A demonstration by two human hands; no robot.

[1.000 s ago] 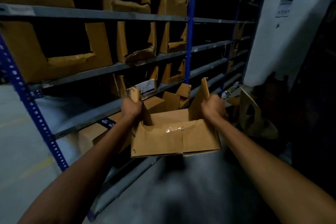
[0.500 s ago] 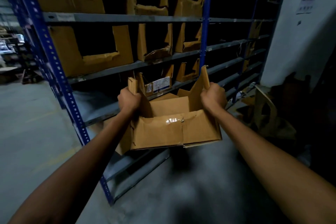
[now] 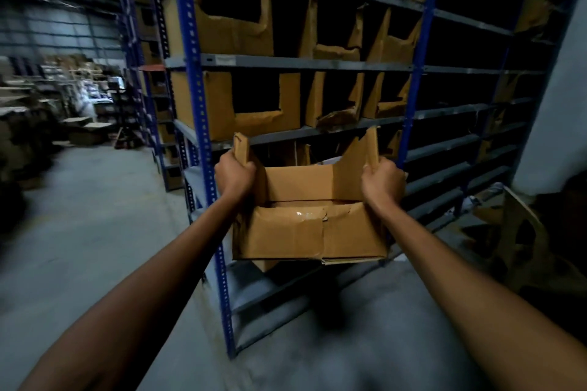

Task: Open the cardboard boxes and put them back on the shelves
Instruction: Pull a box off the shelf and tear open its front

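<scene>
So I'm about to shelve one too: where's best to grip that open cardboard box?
By its two upright side flaps, from above and outside, as the left hand and right hand do: the cardboard box is open-topped, and its torn front offers nothing firm.

A brown corrugated cardboard box (image 3: 309, 232) is held up in the air, open at the top, in front of the blue-posted grey metal shelves (image 3: 305, 62). Its near wall is creased and torn at the middle, with a shiny scrap of tape near the upper edge. Two side flaps stand upright, the right one ragged along its top. On the shelves stand more brown cardboard boxes with cut-out fronts (image 3: 235, 105), upright in rows.
</scene>
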